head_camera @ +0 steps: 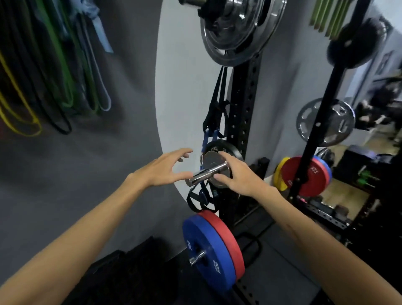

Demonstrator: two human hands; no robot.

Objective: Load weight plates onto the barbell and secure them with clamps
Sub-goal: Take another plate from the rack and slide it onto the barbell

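A small chrome weight plate (212,161) sits on a chrome storage peg (205,174) of the black rack, with a black plate (230,148) behind it. My right hand (237,176) grips the chrome plate's right edge, thumb at the bottom and fingers over the top. My left hand (165,168) hovers just left of the peg, fingers spread, holding nothing. The barbell's chrome sleeve end (192,2) shows at the top edge, carrying a large chrome plate (237,32).
Blue and red bumper plates (208,254) sit on a lower peg. The black rack upright (243,98) has black straps (215,117) hanging beside it. Resistance bands (54,65) hang on the left wall. More plates (304,176) are stored at right.
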